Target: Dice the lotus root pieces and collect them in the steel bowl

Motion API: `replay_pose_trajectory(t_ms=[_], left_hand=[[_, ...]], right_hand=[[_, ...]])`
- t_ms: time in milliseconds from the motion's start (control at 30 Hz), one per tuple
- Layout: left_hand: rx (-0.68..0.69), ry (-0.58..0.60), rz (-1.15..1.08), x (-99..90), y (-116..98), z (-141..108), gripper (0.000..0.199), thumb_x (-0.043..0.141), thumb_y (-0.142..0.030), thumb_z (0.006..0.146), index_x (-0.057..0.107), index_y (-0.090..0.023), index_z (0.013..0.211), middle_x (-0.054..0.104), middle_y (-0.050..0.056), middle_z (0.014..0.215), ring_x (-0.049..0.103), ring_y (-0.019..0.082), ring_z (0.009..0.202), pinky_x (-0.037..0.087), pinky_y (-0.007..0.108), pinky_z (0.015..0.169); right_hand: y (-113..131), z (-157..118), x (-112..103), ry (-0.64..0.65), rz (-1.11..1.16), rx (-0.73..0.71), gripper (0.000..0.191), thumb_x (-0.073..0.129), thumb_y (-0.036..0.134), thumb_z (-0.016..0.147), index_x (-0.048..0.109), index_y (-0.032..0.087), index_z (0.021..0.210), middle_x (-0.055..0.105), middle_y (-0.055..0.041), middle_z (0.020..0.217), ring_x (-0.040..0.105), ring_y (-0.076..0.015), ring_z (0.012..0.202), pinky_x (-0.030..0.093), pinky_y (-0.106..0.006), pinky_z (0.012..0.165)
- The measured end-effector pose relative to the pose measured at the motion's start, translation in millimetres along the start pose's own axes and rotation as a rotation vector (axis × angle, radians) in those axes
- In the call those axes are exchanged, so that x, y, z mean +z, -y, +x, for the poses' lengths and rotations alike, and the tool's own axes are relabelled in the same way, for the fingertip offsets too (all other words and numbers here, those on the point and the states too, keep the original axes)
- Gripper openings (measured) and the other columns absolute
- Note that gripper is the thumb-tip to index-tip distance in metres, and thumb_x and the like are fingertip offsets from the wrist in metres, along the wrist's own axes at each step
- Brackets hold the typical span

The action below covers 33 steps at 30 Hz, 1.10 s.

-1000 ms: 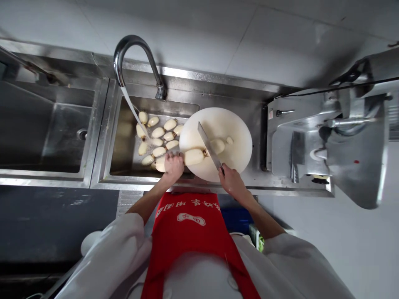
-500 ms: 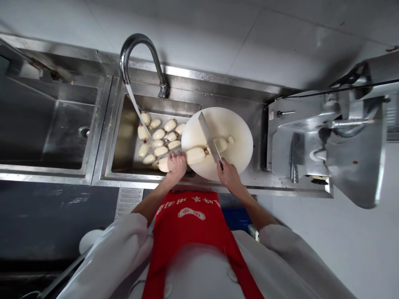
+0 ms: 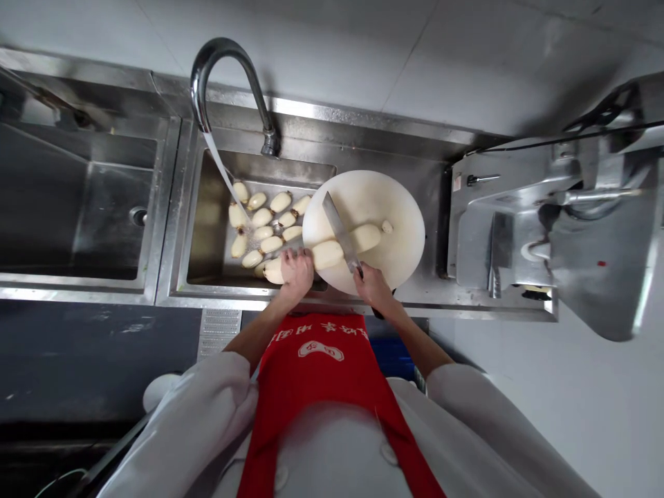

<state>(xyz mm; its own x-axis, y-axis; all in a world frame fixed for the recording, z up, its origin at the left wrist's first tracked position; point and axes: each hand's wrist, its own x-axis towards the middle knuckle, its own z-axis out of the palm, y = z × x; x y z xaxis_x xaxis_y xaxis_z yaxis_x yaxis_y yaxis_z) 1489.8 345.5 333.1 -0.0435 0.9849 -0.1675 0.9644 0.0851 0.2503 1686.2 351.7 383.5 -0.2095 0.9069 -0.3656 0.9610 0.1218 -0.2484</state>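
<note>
A long, pale peeled lotus root (image 3: 328, 255) lies across the left side of the round white cutting board (image 3: 409, 200), with its left end over the sink. My left hand (image 3: 297, 271) is wrapped round it near the board's left edge. In my right hand (image 3: 374, 288) is a cleaver (image 3: 339, 227), gripped by the handle. Its blade is at the right end of the held segment and hides the joint there; I cannot tell whether it has cut through. Right of the blade lies another lotus root segment (image 3: 366, 237), with a small cut-off end piece (image 3: 386, 226) near its tip.
Several peeled lotus roots (image 3: 262, 217) lie in the sink (image 3: 194, 242), under water running from a curved faucet (image 3: 228, 48). A metal slicing machine (image 3: 477, 228) stands to the right of the board. Another sink (image 3: 119, 235) is at the left.
The cleaver blade has shifted slightly left along the root, covering the brown joint that showed beside it. More of the right-hand segment shows. The camera view has moved a little.
</note>
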Motion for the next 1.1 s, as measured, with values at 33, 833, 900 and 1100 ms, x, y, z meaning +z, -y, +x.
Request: replay_pose_trajectory(t_ms=[33,833,900,1100], left_hand=[[0.000,-0.002,-0.003,0.7,0.8,-0.5,0.035,0.035,-0.010,0.088,0.063,-0.008,0.109,0.063,0.020,0.108,0.052,0.036,0.106,0.032,0.047,0.091],[0.000,-0.071,-0.534,32.9,41.3,-7.8,0.082,0.080,-0.044,0.068,0.043,-0.023,0.138,0.052,0.009,0.117,0.052,0.026,0.108,0.044,0.038,0.097],[-0.012,-0.070,-0.566,35.1,33.0,-9.0,0.081,0.078,-0.044,0.070,0.042,-0.021,0.138,0.052,0.011,0.116,0.052,0.026,0.106,0.045,0.039,0.096],[-0.059,-0.079,-0.603,40.3,27.0,-14.3,0.077,0.078,-0.045,0.070,0.046,-0.019,0.135,0.053,0.011,0.110,0.053,0.026,0.101,0.046,0.038,0.093]], right_hand=[[1.1,8.2,6.8,-0.002,0.006,0.012,0.029,0.036,0.029,0.097,0.061,0.015,0.097,0.069,-0.0114,0.083,0.062,-0.0200,0.075,0.033,-0.027,0.064],[-2.0,-57.3,-22.2,-0.083,-0.027,-0.060,0.030,0.034,0.034,0.099,0.058,0.018,0.093,0.065,-0.0051,0.068,0.061,-0.0188,0.063,0.028,-0.027,0.060],[3.6,-58.4,-18.2,-0.049,-0.045,-0.072,0.028,0.035,0.032,0.099,0.058,0.018,0.092,0.065,-0.0048,0.068,0.061,-0.0186,0.064,0.028,-0.027,0.060],[11.1,-56.5,-17.0,0.044,-0.117,-0.065,0.023,0.037,0.028,0.098,0.057,0.018,0.092,0.066,-0.0046,0.069,0.061,-0.0173,0.063,0.028,-0.027,0.060]])
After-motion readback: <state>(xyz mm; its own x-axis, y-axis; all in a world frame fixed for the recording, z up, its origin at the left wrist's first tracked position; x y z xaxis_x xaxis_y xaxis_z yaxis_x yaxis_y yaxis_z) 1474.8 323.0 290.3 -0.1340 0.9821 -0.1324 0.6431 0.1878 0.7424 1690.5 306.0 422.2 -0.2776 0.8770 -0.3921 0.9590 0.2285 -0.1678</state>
